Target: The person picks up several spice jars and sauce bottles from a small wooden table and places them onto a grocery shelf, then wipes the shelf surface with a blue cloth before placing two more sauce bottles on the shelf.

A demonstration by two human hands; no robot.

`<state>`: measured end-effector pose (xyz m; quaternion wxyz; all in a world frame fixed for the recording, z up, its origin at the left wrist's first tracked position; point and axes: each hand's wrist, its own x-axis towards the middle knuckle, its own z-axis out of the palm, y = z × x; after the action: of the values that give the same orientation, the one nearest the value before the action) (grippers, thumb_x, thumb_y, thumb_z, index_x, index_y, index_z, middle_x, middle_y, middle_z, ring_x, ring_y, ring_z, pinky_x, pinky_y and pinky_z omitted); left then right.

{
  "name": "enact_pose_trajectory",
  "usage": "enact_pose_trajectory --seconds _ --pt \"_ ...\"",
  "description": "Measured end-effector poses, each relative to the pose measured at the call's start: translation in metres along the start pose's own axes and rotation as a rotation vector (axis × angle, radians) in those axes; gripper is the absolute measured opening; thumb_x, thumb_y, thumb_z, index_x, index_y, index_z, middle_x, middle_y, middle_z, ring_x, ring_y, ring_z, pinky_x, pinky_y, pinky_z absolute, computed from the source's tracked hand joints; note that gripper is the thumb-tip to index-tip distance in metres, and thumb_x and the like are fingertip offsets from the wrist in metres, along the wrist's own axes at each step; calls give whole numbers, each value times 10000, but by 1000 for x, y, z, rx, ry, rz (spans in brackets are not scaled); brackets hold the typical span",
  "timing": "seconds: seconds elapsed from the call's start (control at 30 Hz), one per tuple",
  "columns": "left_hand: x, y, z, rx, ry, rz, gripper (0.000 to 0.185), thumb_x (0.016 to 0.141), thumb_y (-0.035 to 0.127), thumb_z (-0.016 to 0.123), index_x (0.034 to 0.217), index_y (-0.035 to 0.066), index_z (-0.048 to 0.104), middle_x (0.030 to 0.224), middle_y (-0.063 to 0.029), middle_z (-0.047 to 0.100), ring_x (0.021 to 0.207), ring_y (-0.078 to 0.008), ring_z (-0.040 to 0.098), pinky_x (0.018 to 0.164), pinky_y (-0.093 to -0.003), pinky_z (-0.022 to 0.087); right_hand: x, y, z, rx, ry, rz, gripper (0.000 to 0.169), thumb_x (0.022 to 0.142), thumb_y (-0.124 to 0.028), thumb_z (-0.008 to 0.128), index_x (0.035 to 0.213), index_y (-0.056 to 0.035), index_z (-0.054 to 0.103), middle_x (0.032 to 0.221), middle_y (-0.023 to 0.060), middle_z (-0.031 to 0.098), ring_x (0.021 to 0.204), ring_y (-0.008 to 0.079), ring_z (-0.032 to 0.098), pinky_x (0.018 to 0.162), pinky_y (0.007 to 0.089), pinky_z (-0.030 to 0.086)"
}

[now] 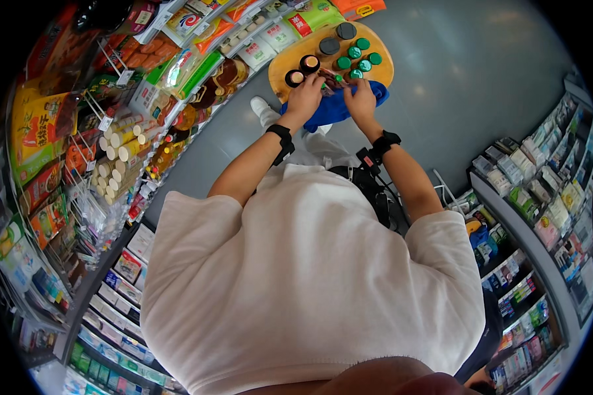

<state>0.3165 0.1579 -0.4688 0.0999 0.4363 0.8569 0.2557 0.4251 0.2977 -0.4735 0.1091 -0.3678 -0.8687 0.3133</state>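
Near the top of the view is a wooden stool (282,55) with a rounded seat. Several green-capped bottles (343,62), two dark-capped containers (329,46) and two dark bottles with pale tops (310,63) stand on it. A blue cloth (326,114) lies over its near edge. My left hand (307,96) and my right hand (361,101) meet the sides of small, dark reddish items in clear wrapping (332,81) with green parts, at the cloth's far edge. The fingers of both hands are bent onto this wrapping; its exact contents are too small to tell.
Store shelves with packaged food (183,74) and bottles of oil (188,117) run along the left, close to the stool. More shelves with small packaged goods (533,168) stand at the right. Grey floor (435,98) shows between them. My white shoe (260,104) is beside the stool.
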Motion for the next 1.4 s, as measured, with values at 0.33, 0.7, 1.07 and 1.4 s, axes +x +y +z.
enact_pose_trajectory --seconds 0.33,0.7,1.07,1.4 --pt "12 11 -23 252 -139 217 607 742 114 681 1317 165 495 1185 -97 540 835 -226 645 622 -341 549 -18 107 45 -67 218 740 861 689 -424 793 1261 79 392 1228 293 471 1177 389 482 991 421 406" --pt "17 0 -8 181 -174 189 449 831 231 655 1253 163 517 1066 -61 550 789 -296 646 626 -407 547 -51 149 87 429 -14 1049 451 712 -270 768 1031 22 641 918 175 683 931 321 665 795 375 524" --pt "2 5 1 112 -192 214 154 884 162 581 1022 96 563 962 -125 536 780 -333 641 637 -435 530 -131 114 35 859 -289 1123 495 806 -234 694 1222 -9 548 1131 140 619 962 270 637 756 381 572" --pt "-16 -4 5 85 -153 125 275 918 216 502 1181 135 507 1226 -146 537 713 -348 636 552 -473 503 -179 153 -18 1090 -239 822 510 838 -274 720 1242 -13 551 1076 108 653 931 206 627 805 358 518"
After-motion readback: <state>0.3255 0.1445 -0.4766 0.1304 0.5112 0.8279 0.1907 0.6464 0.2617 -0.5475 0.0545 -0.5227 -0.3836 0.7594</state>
